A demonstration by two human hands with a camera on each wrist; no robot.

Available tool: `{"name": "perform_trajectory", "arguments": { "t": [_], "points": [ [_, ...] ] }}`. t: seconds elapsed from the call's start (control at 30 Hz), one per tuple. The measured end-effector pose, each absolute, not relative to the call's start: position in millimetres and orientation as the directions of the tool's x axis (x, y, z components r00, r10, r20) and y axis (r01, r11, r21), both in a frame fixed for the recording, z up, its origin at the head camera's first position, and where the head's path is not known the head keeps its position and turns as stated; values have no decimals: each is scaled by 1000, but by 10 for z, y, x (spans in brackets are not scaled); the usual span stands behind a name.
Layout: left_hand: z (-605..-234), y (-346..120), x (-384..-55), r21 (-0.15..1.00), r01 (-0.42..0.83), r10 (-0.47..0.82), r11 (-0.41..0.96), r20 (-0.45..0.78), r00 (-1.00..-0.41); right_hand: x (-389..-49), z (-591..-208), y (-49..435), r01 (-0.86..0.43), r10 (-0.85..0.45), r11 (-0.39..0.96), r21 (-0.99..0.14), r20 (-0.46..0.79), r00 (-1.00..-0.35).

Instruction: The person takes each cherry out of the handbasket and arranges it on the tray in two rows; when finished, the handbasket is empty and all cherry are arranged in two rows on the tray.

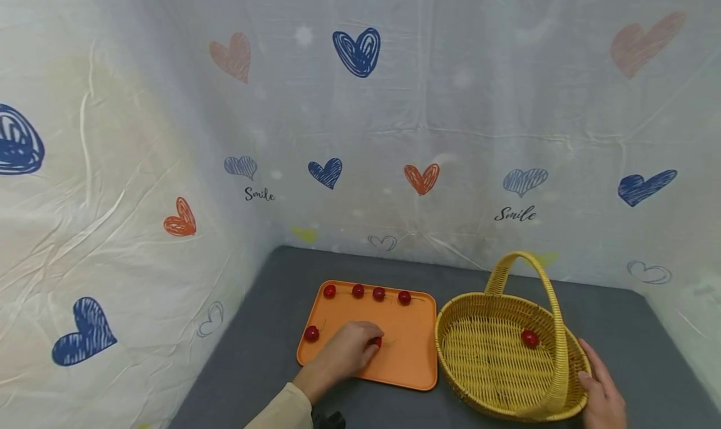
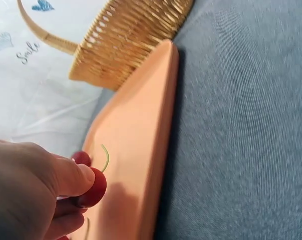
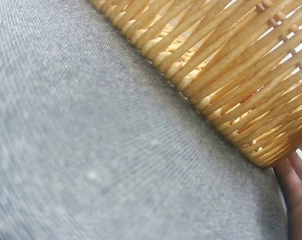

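Observation:
My left hand (image 1: 352, 347) is over the orange tray (image 1: 402, 354), pinching a red cherry (image 2: 94, 190) between thumb and fingers. The cherry's thin green stem shows in the left wrist view. Several other cherries lie on the tray: a row along its far edge, including one cherry (image 1: 404, 298) at the far right, and another cherry (image 1: 311, 334) near the left edge. Beside the tray stands a yellow wicker basket (image 1: 479, 366) with a cherry (image 1: 529, 339) inside. My right hand (image 1: 604, 391) rests against the basket's right side, fingers fairly straight, thumb near the rim.
A dark grey cloth (image 1: 236, 379) covers the table under tray and basket. The basket's tall arched handle (image 1: 557, 329) rises over its right part. White curtains (image 1: 360, 116) printed with hearts close off the back and sides.

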State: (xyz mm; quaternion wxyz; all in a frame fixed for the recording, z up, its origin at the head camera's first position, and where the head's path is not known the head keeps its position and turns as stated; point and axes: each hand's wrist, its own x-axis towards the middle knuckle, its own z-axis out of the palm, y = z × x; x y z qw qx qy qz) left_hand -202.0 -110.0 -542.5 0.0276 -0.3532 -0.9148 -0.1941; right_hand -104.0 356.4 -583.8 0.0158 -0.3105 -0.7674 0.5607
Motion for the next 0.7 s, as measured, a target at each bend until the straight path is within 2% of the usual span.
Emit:
{"name": "perform_trajectory", "arguments": {
  "t": [0.47,0.7],
  "points": [
    [-5531,-1150,-2086,365,622,606,693,174,-776,-1007,-5847,3548,424,496,219,-879,-274,-824],
    [-5446,-1125,-2102,350,652,613,673,228,-756,-1008,-5861,3569,417,487,242,-876,-262,-833]
  ]
}}
